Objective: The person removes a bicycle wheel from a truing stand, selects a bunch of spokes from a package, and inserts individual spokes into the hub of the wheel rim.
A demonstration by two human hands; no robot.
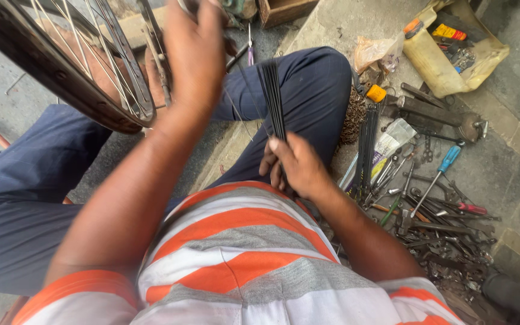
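Yellow plastic bag (437, 69) top right; crumpled clear wrapper (373, 51) beside; white packet (386, 147), possibly labelled, among tools.

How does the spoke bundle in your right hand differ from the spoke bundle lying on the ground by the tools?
The held bundle is gripped at its lower end by the right hand and stands up over the knee; the ground bundle lies flat beside the tools, touched by no hand. The held bundle fans slightly at the top; the ground bundle stays tighter. Both are thin, dark, straight spokes. The left hand is at the wheel.
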